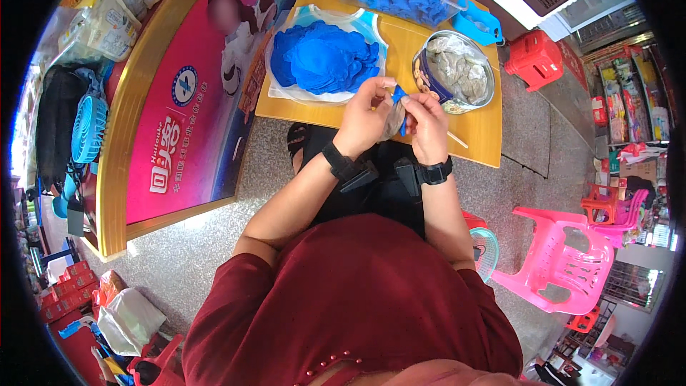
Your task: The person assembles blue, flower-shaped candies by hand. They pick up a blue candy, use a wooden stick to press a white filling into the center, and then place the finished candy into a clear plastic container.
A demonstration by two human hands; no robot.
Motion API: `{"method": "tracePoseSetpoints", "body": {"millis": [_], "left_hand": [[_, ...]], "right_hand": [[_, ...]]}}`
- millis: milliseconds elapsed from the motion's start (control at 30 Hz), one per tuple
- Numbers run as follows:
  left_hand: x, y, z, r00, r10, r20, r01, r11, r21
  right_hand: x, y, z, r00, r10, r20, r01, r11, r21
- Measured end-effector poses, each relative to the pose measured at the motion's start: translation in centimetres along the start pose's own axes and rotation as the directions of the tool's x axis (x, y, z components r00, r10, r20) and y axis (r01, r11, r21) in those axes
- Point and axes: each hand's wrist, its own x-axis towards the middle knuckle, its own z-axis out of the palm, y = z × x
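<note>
Two hands at work over the near edge of the yellow wood-look worktop (471, 149); left hand (367, 113) has thumb and forefinger drawn together in a pinch on a small blue piece (399, 92), other fingers curled; right hand (427, 120) pinches the same piece from the other side, its fingers nearly closed; the piece sits between the fingertips, with a greyish scrap (392, 123) hanging just below; whether the two are joined cannot be told.

Risks, as judged: the piece looks thin and could tear if the two pinches pull unevenly; a loose fingertip could let the greyish scrap drop past the edge to the floor; a right-hand swing could knock the round tin (423, 76) close by.

Materials: blue heap (325, 57) soft, matt, crumpled, domed, on a white liner (372, 23) edged light blue; tin navy outside, bright metal rim, filled with limp grey-beige crumpled pieces (459, 68); rigid clear plastic bin (451, 13) behind, holding similar blue pieces; slim pale stick (458, 140) lying right of the hands.
</note>
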Motion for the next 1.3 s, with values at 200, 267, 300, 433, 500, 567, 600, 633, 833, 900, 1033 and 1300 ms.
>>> {"method": "tracePoseSetpoints", "body": {"millis": [200, 267, 300, 433, 500, 567, 600, 633, 833, 900, 1033, 1300], "left_hand": [[-0.1, -0.2, -0.3, 0.996, -0.087, -0.022, 0.089, 0.988, 0.126], [0.2, -0.5, -0.6, 0.988, -0.153, -0.017, 0.154, 0.986, 0.061], [0.4, -0.7, -0.8, 0.988, -0.151, -0.023, 0.152, 0.985, 0.085], [0.9, -1.2, -1.5, 0.989, -0.143, -0.031, 0.145, 0.982, 0.118], [0.9, -0.8, -1.8, 0.984, -0.175, -0.017, 0.176, 0.982, 0.067], [0.9, -0.1, -2.0, 0.971, -0.240, 0.012, 0.240, 0.971, -0.018], [0.9, 0.1, -2.1, 0.968, -0.248, 0.025, 0.249, 0.968, -0.019], [1.0, 0.2, -2.2, 0.966, -0.257, 0.039, 0.258, 0.966, -0.020], [1.1, 1.6, -2.4, 0.946, -0.303, 0.118, 0.306, 0.952, -0.003], [1.0, 1.8, -2.3, 0.931, -0.342, 0.128, 0.347, 0.938, -0.019], [0.5, 1.5, -1.6, 0.930, -0.354, 0.095, 0.360, 0.931, -0.057], [0.4, 1.3, -1.0, 0.964, -0.252, 0.082, 0.262, 0.955, -0.138]], "right_hand": [[-0.1, 0.7, 0.2, 0.998, -0.058, -0.014, 0.056, 0.993, -0.108], [-0.3, 1.0, 0.1, 0.971, -0.223, 0.090, 0.238, 0.945, -0.223], [-0.4, 1.1, 0.1, 0.942, -0.299, 0.151, 0.330, 0.905, -0.270], [-0.7, 0.1, -1.2, 0.800, -0.329, 0.502, 0.554, 0.726, -0.408], [-1.4, -0.3, -0.8, 0.829, -0.294, 0.476, 0.512, 0.743, -0.432], [-1.6, -0.6, -0.5, 0.825, -0.319, 0.466, 0.544, 0.672, -0.502], [-1.5, -0.4, -0.7, 0.839, -0.301, 0.453, 0.511, 0.722, -0.467], [-1.3, 0.1, -1.1, 0.852, -0.281, 0.442, 0.476, 0.768, -0.429], [-1.0, 0.7, -1.3, 0.939, -0.205, 0.276, 0.306, 0.865, -0.397], [-1.1, 0.5, -1.1, 0.974, -0.132, 0.185, 0.189, 0.924, -0.332], [-1.5, 0.5, -0.3, 0.989, -0.055, 0.138, 0.071, 0.991, -0.118], [-2.0, -1.1, 0.8, 0.985, -0.041, 0.167, 0.091, 0.947, -0.308]]}}
